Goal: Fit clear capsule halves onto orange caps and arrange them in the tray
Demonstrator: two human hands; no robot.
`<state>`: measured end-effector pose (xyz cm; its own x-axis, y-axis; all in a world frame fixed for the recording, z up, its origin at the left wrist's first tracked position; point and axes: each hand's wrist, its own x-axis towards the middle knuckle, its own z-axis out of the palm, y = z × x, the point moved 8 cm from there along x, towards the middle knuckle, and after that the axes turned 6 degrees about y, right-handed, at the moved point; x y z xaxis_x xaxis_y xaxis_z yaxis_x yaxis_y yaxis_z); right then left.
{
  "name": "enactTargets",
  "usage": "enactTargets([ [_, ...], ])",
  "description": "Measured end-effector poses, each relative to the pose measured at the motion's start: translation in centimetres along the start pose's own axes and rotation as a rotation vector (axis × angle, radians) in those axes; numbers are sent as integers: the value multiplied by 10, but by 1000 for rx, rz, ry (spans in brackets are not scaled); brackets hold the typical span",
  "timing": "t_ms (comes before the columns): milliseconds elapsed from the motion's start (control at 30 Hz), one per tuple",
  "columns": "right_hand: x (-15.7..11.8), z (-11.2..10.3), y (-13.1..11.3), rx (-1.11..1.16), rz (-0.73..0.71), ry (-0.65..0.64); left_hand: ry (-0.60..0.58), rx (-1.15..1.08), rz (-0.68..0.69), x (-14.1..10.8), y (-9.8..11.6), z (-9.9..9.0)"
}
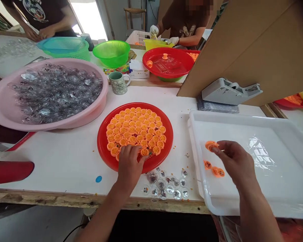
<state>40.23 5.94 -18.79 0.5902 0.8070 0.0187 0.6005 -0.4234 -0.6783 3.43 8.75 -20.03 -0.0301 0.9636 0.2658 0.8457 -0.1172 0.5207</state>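
Observation:
My right hand [236, 163] pinches an orange round plastic piece [211, 145] between thumb and fingertips, above the left part of a white tray [275, 126]. Below it, several like orange pieces [218, 172] lie in that tray, with small dark prints on top. My left hand [130, 159] reaches over the near rim of a round red tray [168, 134], thumb and index finger apart, fingertips among many orange round pieces [137, 122] standing close together. Its other fingertips are partly hidden. Clear round plastic covers [170, 189] with printed bits lie between the two trays.
At left, a pink basin [104, 97] holds many clear domed pieces. Behind stand a mug [119, 82], a green bowl [111, 53] and a red tray [168, 67]. A cardboard panel [247, 47] rises at right. Two people work across the table; one wears white gloves [154, 31].

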Motion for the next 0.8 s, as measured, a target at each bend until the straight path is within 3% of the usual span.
enactTargets([
  [100,42,0,31,-240,22,-98,-28,228,75,9,4,11],
  [233,43,15,32,-292,-40,-213,-41,299,107,9,13,17],
  [333,11,14,2,-256,-157,-107,-53,293,106,8,14,20],
  [400,-27,24,-29,-163,-319,-96,-56,262,96,7,13,20],
  [500,-99,70,-68,-32,-560,-354,-57,191,79,4,15,15],
  [567,-132,100,-77,-81,-604,-443,-64,124,79,-1,18,9],
  [667,-152,124,-76,-205,-600,-456,-108,-62,84,-11,23,-1],
  [800,-152,128,-69,-197,-593,-460,-188,-376,0,-21,23,-9],
])
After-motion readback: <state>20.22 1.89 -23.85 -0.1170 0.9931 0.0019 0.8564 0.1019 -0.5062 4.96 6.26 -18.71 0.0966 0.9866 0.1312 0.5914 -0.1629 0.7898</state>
